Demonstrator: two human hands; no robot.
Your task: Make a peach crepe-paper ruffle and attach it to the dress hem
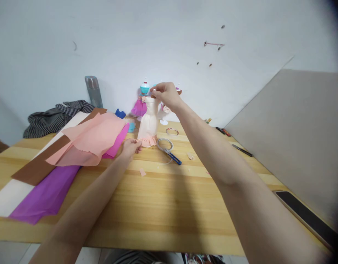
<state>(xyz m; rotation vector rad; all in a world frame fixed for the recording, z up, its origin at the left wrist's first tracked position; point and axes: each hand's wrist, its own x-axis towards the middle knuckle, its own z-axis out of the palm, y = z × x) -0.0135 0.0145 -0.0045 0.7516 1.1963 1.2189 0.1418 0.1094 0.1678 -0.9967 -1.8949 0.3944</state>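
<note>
Hands (165, 94) steady dress (149, 121) on wooden table (163, 194).

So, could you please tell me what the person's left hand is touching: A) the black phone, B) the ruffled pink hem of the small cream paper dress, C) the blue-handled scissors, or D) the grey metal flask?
B: the left hand pinches the ruffled pink hem of the small cream paper dress, while the blue-handled scissors lie apart on the wooden table.

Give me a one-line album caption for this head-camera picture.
Left hand pinches the frilled hem of a small cream dress, right hand grips its top, on a wooden table.
</note>
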